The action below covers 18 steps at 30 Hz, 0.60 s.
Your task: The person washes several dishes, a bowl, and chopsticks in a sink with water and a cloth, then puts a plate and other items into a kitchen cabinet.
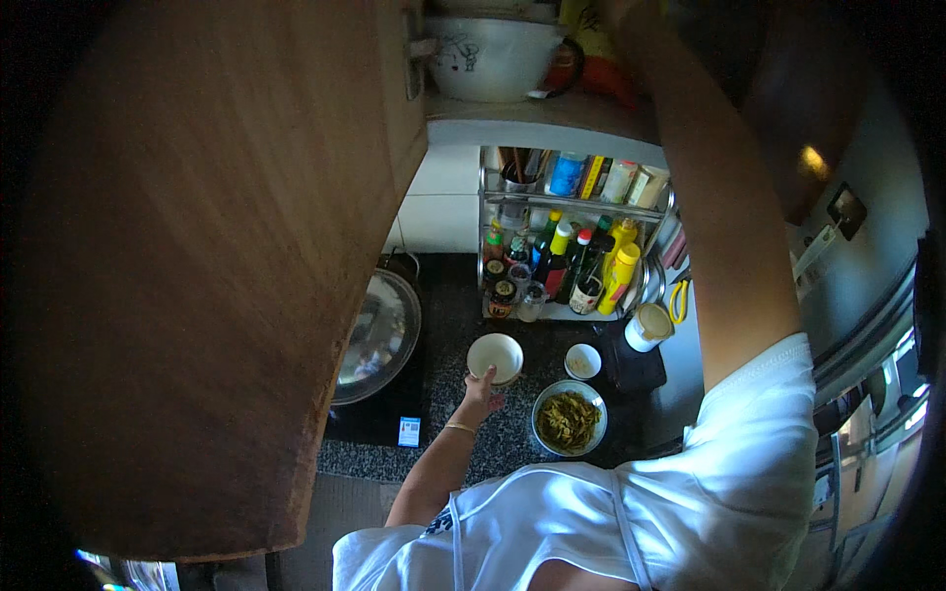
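My left hand (483,392) grips a white bowl (496,357) by its near rim, thumb over the edge, above the dark speckled counter (443,462). The bowl looks empty. To its right stand a small white bowl with pale bits inside (583,362) and a larger bowl of greenish-brown shredded food (569,418). My right arm is raised towards an open cupboard shelf at the top; its hand is lost in the dark there, near a yellow package (587,29), and what it holds does not show. A large white enamel pot (491,59) sits on that shelf.
An open wooden cupboard door (199,295) fills the left side. Partly behind it, a pan with a glass lid (380,336) is on the black cooktop. At the back stands a metal rack (573,199) of sauce bottles and jars. Beside it are yellow-handled scissors (678,301) and a lidded white tub (649,327).
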Each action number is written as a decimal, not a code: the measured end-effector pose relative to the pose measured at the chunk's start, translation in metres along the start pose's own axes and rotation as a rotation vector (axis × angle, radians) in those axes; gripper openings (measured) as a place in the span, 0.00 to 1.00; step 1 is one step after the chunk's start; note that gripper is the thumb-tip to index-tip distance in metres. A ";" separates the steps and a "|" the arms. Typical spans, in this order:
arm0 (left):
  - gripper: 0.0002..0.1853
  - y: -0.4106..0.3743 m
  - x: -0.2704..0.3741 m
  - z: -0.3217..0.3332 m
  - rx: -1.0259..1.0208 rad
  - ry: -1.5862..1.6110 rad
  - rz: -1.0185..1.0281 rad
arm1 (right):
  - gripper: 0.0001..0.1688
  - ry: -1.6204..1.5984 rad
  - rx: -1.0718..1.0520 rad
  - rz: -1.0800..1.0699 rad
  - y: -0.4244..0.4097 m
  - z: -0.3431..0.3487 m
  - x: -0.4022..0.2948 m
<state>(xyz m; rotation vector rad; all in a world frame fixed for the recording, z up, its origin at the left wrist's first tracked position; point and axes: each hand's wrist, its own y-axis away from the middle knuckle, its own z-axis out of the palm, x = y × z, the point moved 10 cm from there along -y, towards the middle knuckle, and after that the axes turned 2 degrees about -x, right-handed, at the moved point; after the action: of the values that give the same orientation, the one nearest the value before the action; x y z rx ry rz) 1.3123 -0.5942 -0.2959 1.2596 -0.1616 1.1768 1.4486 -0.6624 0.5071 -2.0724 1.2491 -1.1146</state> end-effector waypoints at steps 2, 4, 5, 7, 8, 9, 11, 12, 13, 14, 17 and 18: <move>0.30 -0.002 0.005 0.010 0.030 0.035 0.013 | 0.16 0.009 -0.023 -0.003 -0.001 0.009 0.000; 0.31 -0.015 0.015 0.010 0.003 0.074 0.101 | 0.16 -0.001 -0.033 -0.010 -0.002 0.005 -0.002; 0.31 -0.027 0.010 -0.004 0.051 0.075 0.108 | 0.16 -0.017 -0.028 -0.021 -0.003 -0.003 -0.007; 0.31 -0.008 0.010 0.023 0.090 0.058 0.074 | 0.15 0.021 -0.050 -0.033 0.011 0.001 0.003; 0.30 -0.014 0.006 0.036 -0.068 0.042 0.078 | 0.15 0.034 -0.034 -0.045 0.020 -0.007 0.004; 0.30 -0.018 0.004 0.036 -0.221 0.032 0.089 | 0.15 0.043 0.036 -0.074 0.037 -0.024 -0.001; 0.27 0.028 0.022 0.033 -0.306 -0.022 0.091 | 0.15 -0.093 0.254 -0.153 0.111 -0.046 -0.020; 0.26 0.050 0.028 0.021 -0.365 -0.040 0.023 | 0.11 -0.244 0.331 -0.166 0.156 -0.071 -0.038; 0.24 0.069 0.031 0.001 -0.412 -0.047 -0.048 | 0.27 -0.284 -0.259 -0.153 0.182 -0.050 -0.074; 0.23 0.097 0.044 0.015 -0.441 -0.050 -0.053 | 0.36 -0.469 -0.194 -0.453 0.228 -0.047 -0.105; 0.25 0.187 0.088 0.075 -0.700 -0.088 -0.040 | 0.53 -0.548 -0.620 -0.859 0.355 -0.015 -0.147; 0.25 0.218 0.106 0.089 -0.785 -0.095 -0.026 | 0.58 -0.687 -0.498 -0.927 0.372 -0.016 -0.149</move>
<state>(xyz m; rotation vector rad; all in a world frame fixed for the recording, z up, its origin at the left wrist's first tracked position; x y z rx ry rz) 1.2395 -0.6343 -0.0517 0.6155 -0.6113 0.8897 1.2125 -0.7064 0.1863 -3.1541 0.1892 -0.2621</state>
